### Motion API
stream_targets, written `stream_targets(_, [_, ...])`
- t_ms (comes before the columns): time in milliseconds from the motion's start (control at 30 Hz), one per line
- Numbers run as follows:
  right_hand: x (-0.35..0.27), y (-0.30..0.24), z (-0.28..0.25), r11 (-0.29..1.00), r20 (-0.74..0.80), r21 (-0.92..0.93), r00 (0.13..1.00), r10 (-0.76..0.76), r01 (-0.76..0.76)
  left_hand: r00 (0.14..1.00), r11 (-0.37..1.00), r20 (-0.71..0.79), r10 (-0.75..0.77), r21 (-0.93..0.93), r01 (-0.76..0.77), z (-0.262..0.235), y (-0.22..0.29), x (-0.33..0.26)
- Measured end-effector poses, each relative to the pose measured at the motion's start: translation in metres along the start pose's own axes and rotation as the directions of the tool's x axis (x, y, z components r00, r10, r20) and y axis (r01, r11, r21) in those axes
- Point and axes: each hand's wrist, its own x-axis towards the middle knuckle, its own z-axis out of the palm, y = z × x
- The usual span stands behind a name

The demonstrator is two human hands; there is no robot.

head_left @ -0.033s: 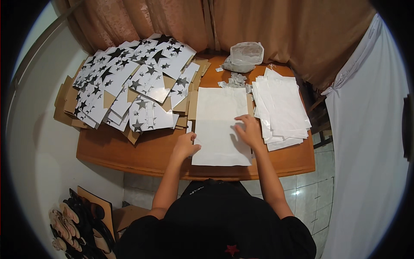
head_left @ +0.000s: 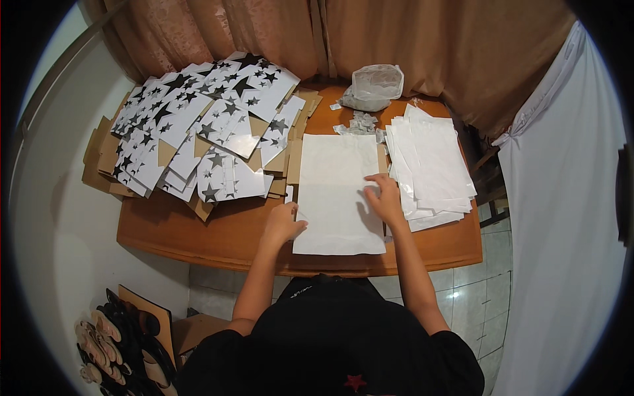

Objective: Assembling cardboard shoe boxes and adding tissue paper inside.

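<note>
A large white rectangular sheet point(head_left: 339, 204) lies lengthwise before me on the wooden table point(head_left: 185, 221). Brown cardboard point(head_left: 294, 162) peeks out from beneath its left and right edges. At the sheet's lower left edge is my left hand point(head_left: 282, 223), with thumb and curled fingers apart and the thumb tip over the paper. My right hand point(head_left: 386, 198) is over the right edge, its fingers spread and casting a shadow on the white surface. It is hard to tell whether the right fingertips touch the paper.
A broad heap of star-printed white sheets and cardboard point(head_left: 231, 142) covers the table's left side. To the right lies a stack of white sheets point(head_left: 432, 165). Behind are a clear plastic tub point(head_left: 378, 82), a grey bag point(head_left: 363, 101) and small crumpled pieces point(head_left: 360, 123). Shoes point(head_left: 105, 336) stand lower left.
My right hand has shifted slightly to the right. The left hand and the sheet stay almost where they were.
</note>
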Motion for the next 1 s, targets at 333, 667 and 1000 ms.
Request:
stream_targets(333, [0.044,0.108,-0.011,0.944,-0.098,-0.011,0.940,0.326,-0.329,0.880,0.829,-0.069,0.471,0.376,-0.414,0.054,0.085,0.092])
stream_targets(667, [0.119,0.168,0.035,0.913,0.151,-0.405,0.988,0.030,0.034,0.895,0.776,-0.001,0.445,0.498,-0.386,0.133,0.121,0.148])
stream_targets(1000, [0.127,0.198,0.059,0.699,0.100,-0.700,0.990,-0.104,0.144,0.935,0.807,-0.021,0.355,0.511,-0.295,0.145,0.107,0.149])
